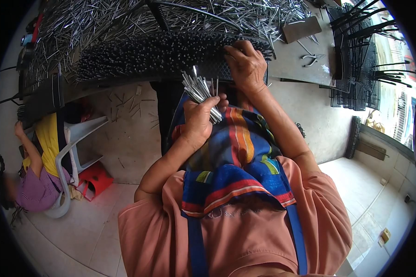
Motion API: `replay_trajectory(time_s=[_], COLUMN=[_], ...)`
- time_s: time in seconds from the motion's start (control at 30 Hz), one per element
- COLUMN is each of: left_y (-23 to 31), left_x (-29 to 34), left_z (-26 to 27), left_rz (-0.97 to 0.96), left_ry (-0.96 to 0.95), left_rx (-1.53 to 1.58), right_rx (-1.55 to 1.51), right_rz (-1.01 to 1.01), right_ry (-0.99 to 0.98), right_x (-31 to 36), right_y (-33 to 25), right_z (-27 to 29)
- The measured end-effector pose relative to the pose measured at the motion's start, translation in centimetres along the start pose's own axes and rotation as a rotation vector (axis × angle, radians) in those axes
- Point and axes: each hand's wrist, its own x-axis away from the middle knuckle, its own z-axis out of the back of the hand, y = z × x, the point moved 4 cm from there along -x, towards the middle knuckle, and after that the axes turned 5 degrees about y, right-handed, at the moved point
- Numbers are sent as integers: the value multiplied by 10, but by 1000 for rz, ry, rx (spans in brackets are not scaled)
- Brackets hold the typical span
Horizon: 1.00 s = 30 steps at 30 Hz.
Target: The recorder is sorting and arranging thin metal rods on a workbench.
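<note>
My left hand (199, 115) is closed around a bundle of thin silvery metal rods (197, 87), held above my lap just in front of the rack. One rod stands apart from the bundle near the thumb and fingertips. A long black perforated rack (148, 56) stretches across in front of me, thickly filled with upright dark rods with shiny tips. Over its right end is my right hand (247, 67), fingers bent and pinched at the holes. Whatever those fingertips hold is too small to make out. Bare mesh (223, 71) shows along the rack's near right edge.
Behind the rack lies a wide heap of loose metal rods (101, 23). Pliers (312, 59) and a brown plate (302, 29) rest on the worktable at right. Black mesh racks (356, 64) stand by the window. A co-worker (39, 184) sits at left near a red bag (96, 180).
</note>
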Motion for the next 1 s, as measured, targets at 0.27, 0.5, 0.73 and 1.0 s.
replay_trajectory(time_s=[0.27, 0.5, 0.73, 1.0], left_y=[-1, -1, 0, -3], left_x=[-2, -2, 1, 2], left_z=[0, -1, -4, -5], left_rz=[-11, -22, -23, -81], left_ry=[4, 2, -8, -34], left_rx=[-6, -11, -19, 0], right_rx=[-121, -101, -109, -1161], right_rz=[78, 77, -23, -1014], right_ry=[-1, 49, -52, -639], right_x=[-5, -3, 6, 40], right_y=[7, 9, 4, -11], right_z=[-4, -1, 19, -5])
